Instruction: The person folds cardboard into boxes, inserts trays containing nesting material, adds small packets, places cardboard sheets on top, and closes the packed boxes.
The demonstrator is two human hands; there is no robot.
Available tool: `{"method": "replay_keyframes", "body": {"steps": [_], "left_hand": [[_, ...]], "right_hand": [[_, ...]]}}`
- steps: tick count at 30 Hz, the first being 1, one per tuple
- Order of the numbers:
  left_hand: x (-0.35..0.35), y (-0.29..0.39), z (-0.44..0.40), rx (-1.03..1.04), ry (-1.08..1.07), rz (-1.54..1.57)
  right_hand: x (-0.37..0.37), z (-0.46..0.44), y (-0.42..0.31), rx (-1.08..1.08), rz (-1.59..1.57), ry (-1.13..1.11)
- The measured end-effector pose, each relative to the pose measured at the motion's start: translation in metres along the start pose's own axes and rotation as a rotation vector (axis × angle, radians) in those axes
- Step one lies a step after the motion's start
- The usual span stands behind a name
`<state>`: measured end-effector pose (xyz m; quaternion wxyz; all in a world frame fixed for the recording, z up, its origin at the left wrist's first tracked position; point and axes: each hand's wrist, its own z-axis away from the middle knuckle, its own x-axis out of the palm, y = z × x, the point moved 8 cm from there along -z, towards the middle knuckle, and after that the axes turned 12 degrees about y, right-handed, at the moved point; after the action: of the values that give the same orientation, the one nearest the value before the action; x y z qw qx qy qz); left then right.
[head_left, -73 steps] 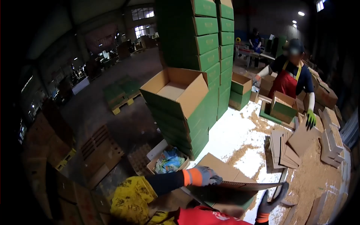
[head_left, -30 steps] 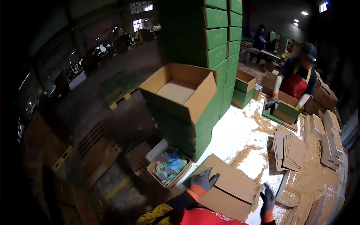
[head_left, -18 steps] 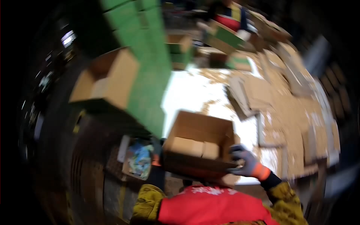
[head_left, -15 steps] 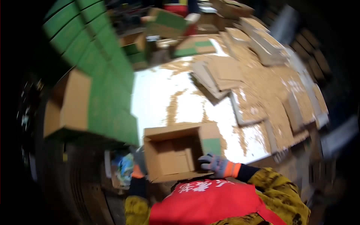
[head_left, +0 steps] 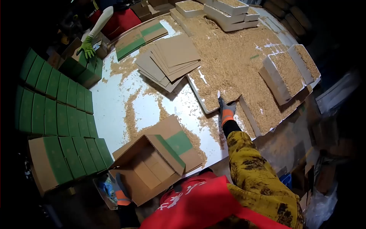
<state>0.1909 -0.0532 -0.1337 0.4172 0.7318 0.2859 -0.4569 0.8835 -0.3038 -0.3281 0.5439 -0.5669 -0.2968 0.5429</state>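
Note:
An open cardboard box (head_left: pixel 148 168) sits tilted near the front edge of the white table, partly over a flat brown and green cardboard sheet (head_left: pixel 177 143). My left hand (head_left: pixel 121 187), in a grey and orange glove, grips the box's left wall. My right hand (head_left: pixel 227 109) is stretched out to the front edge of a white tray (head_left: pixel 201 100) filled with wood shavings, its fingers closed on that edge. Behind the box lies a fanned pile of cardboard sheets (head_left: pixel 173 57).
Green boxes (head_left: pixel 57 114) are stacked at the left. More shavings-filled trays (head_left: pixel 282 76) stand at the right and a stack (head_left: pixel 232 15) at the back. A co-worker's green-gloved hand (head_left: pixel 87 47) is over boxes at the back left. Blue packets (head_left: pixel 108 187) lie in a low box.
The view has swung right and down. The cardboard was folded flat and is now an open box. My right hand has left the box and reached the tray; my left stays on the box.

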Motion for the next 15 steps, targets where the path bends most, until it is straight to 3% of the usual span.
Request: {"method": "replay_keyframes", "body": {"steps": [3, 6, 8, 9, 12, 14, 15], "left_hand": [[-0.038, 0.054, -0.013, 0.29, 0.046, -0.164], [-0.02, 0.013, -0.017, -0.127, 0.022, 0.258], [-0.015, 0.01, -0.02, -0.383, 0.027, 0.445], [-0.016, 0.015, -0.019, -0.506, 0.022, 0.513], [-0.028, 0.053, -0.031, -0.357, -0.047, 0.433], [-0.018, 0.037, -0.032, -0.402, -0.055, 0.517], [-0.012, 0.028, -0.033, -0.429, -0.052, 0.56]], "right_hand": [[-0.023, 0.01, 0.0, -0.036, -0.053, -0.086], [-0.097, 0.056, -0.042, -0.034, -0.403, -0.202], [-0.164, 0.071, -0.024, 0.078, -0.267, -0.113], [-0.192, 0.074, -0.001, 0.102, -0.35, -0.144], [-0.263, 0.091, 0.029, 0.086, -0.433, -0.014], [-0.267, 0.106, 0.071, 0.478, -0.606, -0.179], [-0.269, 0.114, 0.077, 0.506, -0.548, -0.207]]}}
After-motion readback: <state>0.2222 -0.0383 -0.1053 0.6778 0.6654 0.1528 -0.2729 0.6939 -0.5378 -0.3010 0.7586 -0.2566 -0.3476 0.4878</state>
